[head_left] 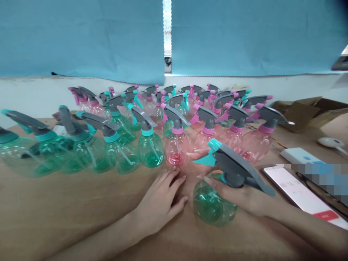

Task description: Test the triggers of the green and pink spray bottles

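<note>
In my right hand (239, 195) is a green spray bottle (210, 204) with a grey and teal trigger head, tilted, its nozzle toward the upper left. My fingers wrap round its neck. My left hand (160, 195) rests on the table, fingers apart, holding nothing. Just beyond its fingertips stands a pink spray bottle (176, 148) with a little liquid at the bottom. A green spray bottle (150, 150) is upright to the left of it. Fingers showing behind the held bottle's nozzle appear to reach toward the pink bottles; whose they are I cannot tell.
Several more green and pink spray bottles stand in rows across the wooden table (67, 214). At the right lie a phone (301, 192), a white box (301, 156) and a white computer mouse (330, 142). An open cardboard box (301, 116) sits behind them. Blue cloth (81, 40) covers the wall.
</note>
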`<state>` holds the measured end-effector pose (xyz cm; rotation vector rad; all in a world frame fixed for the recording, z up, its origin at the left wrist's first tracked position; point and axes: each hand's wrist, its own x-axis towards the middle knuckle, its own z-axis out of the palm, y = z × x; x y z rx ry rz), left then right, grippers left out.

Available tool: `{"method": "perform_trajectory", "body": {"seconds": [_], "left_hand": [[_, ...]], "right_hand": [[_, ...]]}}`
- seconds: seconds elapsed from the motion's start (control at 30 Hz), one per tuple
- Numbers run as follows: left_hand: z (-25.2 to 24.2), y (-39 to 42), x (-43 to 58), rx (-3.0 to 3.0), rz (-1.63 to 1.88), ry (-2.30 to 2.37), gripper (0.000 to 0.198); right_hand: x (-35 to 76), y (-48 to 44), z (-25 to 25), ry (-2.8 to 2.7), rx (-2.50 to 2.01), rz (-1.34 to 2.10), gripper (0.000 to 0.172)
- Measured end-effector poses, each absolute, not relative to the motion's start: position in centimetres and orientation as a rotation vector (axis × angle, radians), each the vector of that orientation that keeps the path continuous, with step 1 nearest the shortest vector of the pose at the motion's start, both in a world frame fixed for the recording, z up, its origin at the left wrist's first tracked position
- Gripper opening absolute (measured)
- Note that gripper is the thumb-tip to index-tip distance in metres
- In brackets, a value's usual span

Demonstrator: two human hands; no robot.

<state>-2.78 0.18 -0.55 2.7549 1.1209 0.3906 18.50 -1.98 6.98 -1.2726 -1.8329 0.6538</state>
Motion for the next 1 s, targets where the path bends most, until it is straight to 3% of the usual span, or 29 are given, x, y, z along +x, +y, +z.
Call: {"method": "perform_trajectory", "body": {"seconds": [0.4,0.73,1.0], "left_hand": [[-0.4,0.2,-2.7,2.765,0.356,1.123,0.046],[-0.4,0.1,-2.6,2.768,0.345,1.149,0.043],[-0.2,0.0,-2.6,2.727,0.397,1.076,0.045]], "right_hand": [[19.2,-1.9,6.9,-1.9,-1.158,0.785,0.014],[19.1,-2.6,7.3,-1.78,-1.205,0.741,0.007],[18.8,-2.4,7.3,-1.801,-1.305,0.684,0.014]]}}
